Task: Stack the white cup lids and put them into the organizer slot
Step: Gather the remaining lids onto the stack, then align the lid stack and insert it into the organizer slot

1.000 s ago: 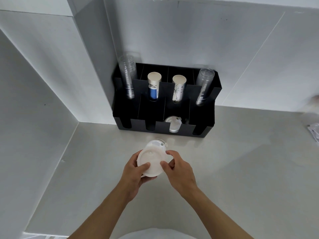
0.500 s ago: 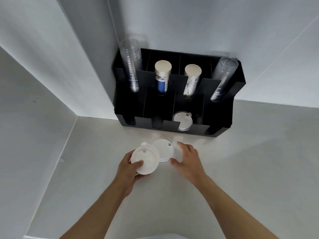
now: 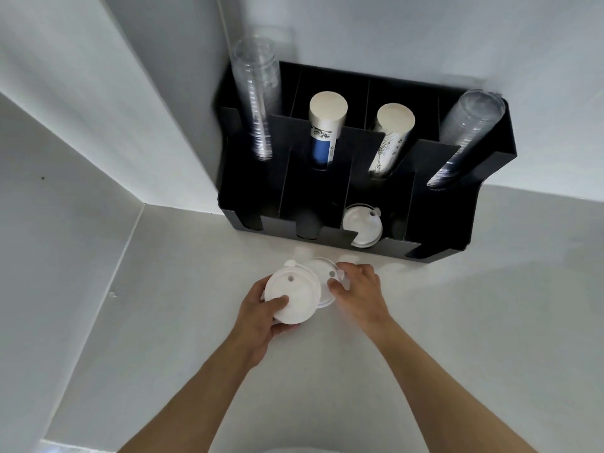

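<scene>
Stacking is partway done. At lower centre of the frame the left hand (image 3: pixel 261 317) grips a white lid (image 3: pixel 292 298), thumb on top. The right hand (image 3: pixel 361 289) curls its fingers (image 3: pixel 336 284) around a second lid (image 3: pixel 323 273) on the surface (image 3: pixel 457 322), overlapped by the first. Above, the black organizer (image 3: pixel 457 223) already holds a lid stack (image 3: pixel 362 225) in its third front slot. Merging and slotting remain.

Lids (image 3: pixel 292 297) in both hands, apparently unstacked.
</scene>
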